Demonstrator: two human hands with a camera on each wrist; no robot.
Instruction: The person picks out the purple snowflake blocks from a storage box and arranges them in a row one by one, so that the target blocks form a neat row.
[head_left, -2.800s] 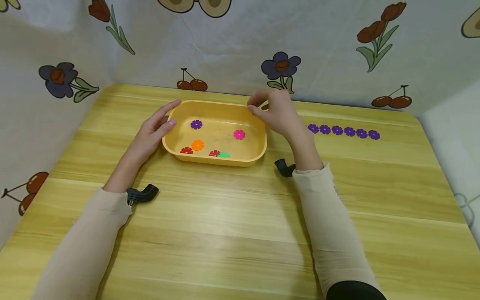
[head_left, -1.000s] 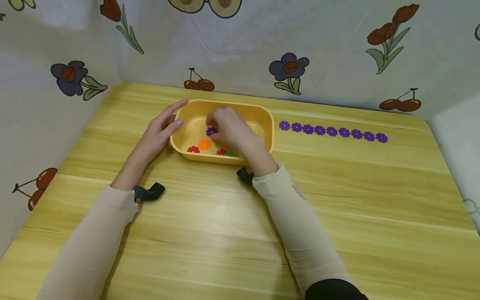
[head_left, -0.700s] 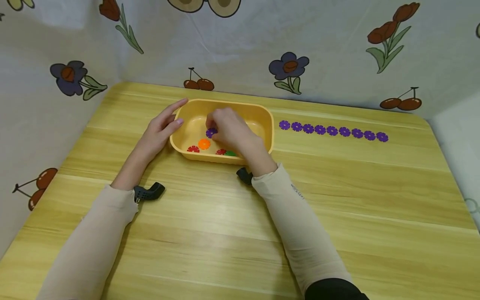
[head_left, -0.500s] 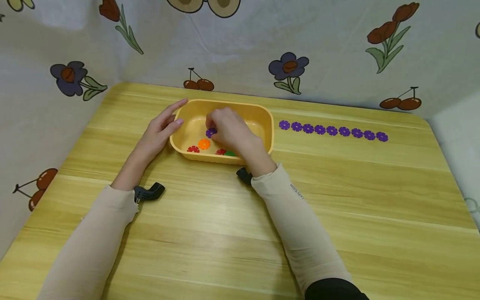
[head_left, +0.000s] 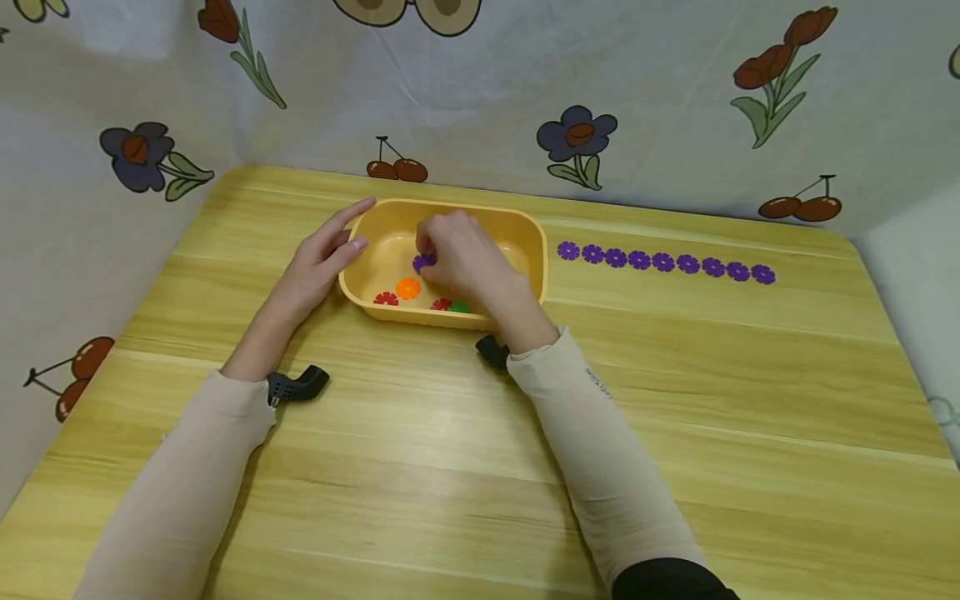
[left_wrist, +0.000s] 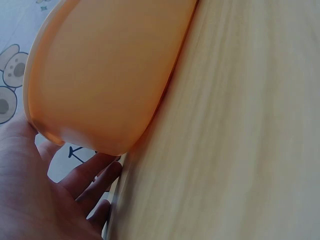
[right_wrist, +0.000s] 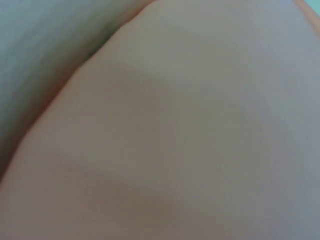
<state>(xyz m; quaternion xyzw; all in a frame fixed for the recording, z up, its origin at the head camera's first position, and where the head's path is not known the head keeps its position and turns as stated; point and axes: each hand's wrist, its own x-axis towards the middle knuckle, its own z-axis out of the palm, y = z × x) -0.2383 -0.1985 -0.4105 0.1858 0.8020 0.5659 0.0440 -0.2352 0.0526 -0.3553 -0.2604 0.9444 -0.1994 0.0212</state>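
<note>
My left hand (head_left: 315, 254) holds the left end of a yellow plastic tub (head_left: 442, 320), thumb at the rim and the other fingers along the outside. In the left wrist view, fingertips (left_wrist: 112, 170) rest by the tub's outer wall. Inside the tub, my right hand (head_left: 468, 258) pinches a purple snowflake disc (head_left: 422, 264), partly covered by its fingers. Near it lie an orange disc (head_left: 408, 288), a red disc (head_left: 386, 298), another red disc (head_left: 442, 305) and a green disc (head_left: 459, 307). Blurred close surfaces fill the right wrist view.
A row of several purple snowflake discs (head_left: 663, 262) runs rightward from beside the tub on the wooden table (head_left: 420, 467). A white cloth (head_left: 480, 92) printed with flowers and cherries hangs behind the table. Black wrist devices (head_left: 300, 384) sit at both cuffs.
My right hand has left the tub's back right corner and come down inside it, onto the purple disc. Now it has shifted slightly up with the disc. The left hand stays at the tub.
</note>
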